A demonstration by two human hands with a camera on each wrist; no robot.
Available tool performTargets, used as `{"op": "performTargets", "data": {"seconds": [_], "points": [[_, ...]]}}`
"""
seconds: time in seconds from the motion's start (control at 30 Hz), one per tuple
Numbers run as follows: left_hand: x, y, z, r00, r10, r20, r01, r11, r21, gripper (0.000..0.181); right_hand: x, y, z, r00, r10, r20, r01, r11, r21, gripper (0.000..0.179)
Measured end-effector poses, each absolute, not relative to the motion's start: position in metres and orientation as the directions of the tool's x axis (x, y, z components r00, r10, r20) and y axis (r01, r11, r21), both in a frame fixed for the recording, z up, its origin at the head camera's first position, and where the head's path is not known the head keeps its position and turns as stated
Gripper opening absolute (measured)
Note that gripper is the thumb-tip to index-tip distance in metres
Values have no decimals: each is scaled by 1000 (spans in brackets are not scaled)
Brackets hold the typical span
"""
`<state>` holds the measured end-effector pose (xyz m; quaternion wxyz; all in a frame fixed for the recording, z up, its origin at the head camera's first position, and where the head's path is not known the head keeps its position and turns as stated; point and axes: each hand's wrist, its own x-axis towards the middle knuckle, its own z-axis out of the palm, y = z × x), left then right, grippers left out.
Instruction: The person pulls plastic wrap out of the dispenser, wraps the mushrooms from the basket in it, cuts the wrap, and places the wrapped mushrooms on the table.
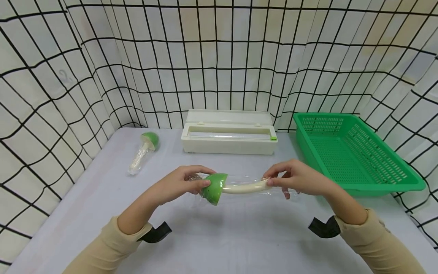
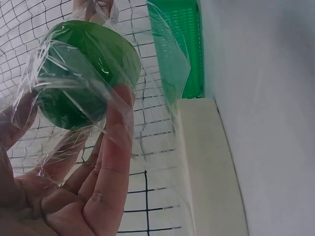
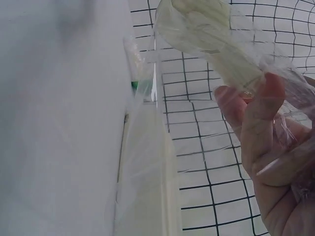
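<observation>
A ladle with a green bowl [image 1: 214, 187] and a cream handle [image 1: 244, 188] is held level above the table, loosely covered in clear plastic film [image 2: 74, 73]. The left hand [image 1: 181, 183] grips the bowl, thumb and fingers on either side of it over the film. At the other end, the right hand [image 1: 294, 177] pinches the handle tip together with film. The right wrist view looks into the bowl's cream inside [image 3: 197, 19], with film hanging beside it. A second green-and-cream ladle [image 1: 149, 140], its handle wrapped in film, lies on the table at the back left.
A white film dispenser box [image 1: 227, 146] stands at the back middle, lid raised, with a small green slider [image 1: 273, 138] on its right. To the right sits a green plastic basket [image 1: 376, 186]. Black wire mesh [image 1: 219, 68] surrounds the white table [image 1: 236, 243] at the back and sides.
</observation>
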<state>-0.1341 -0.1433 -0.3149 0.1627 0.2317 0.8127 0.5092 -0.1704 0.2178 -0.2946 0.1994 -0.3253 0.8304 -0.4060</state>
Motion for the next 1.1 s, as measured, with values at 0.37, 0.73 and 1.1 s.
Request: {"op": "performTargets", "data": {"seconds": [0.37,0.73,1.1], "points": [[-151,-149,-330,-823,547,-152,20,296,955,48,-175,211,-304,-696,-716,-49,-427,468,-773,19],[-160,-149,-344,-832,496,-248,-55,371,927,47,-172,203,-322,-687,-726,-28,-531,528,-662,40],[-166,-150,-356,-833,467,-297,-109,389,915,47,-177,197,-334,-692,-721,23,-591,548,-591,32]]}}
